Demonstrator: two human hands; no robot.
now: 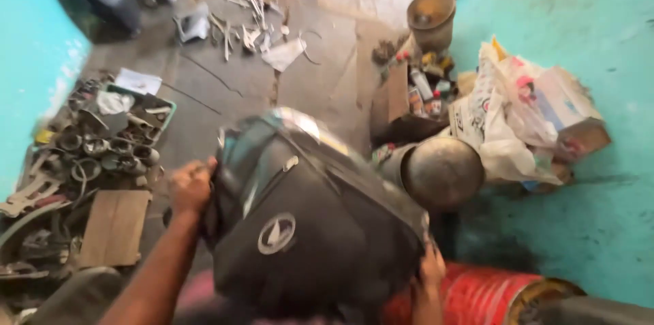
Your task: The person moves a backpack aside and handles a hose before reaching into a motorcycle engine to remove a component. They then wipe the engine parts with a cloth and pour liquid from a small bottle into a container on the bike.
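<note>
This is a small repair workshop for motorcycles or similar vehicles, with turquoise painted walls point(586, 18) and a stained grey concrete floor point(327, 86). Loose metal hand tools point(245, 18) lie scattered on the floor. A shallow green tray of round metal rings and engine parts point(112, 141) sits at the left wall. A dented metal drum point(441, 172), a red cylindrical can point(487, 294) and small bottles point(426, 90) crowd the right side.
</note>
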